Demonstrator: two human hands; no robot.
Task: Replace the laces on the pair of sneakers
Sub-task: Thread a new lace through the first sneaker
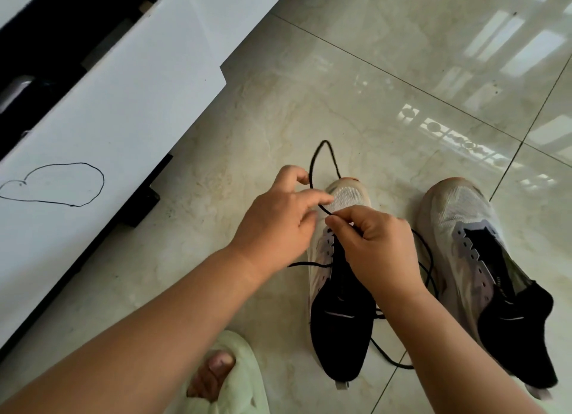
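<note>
The left hand [278, 218], fingers loosely spread, steadies the near sneaker [340, 277] while the right hand [376, 246] pinches the thin black lace [318, 156] looping toward twelve o'clock over its toe (lacing looks barely begun). At three o'clock, the second sneaker [483, 265], white mesh with a black knit collar, shows bare eyelets on the glossy tiled floor [371, 73].

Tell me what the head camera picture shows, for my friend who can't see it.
Two hands work a black lace at the near sneaker on a tiled floor: the right hand pinches it, and the left hand reaches in beside it. The other sneaker stands unlaced to the right.
</note>
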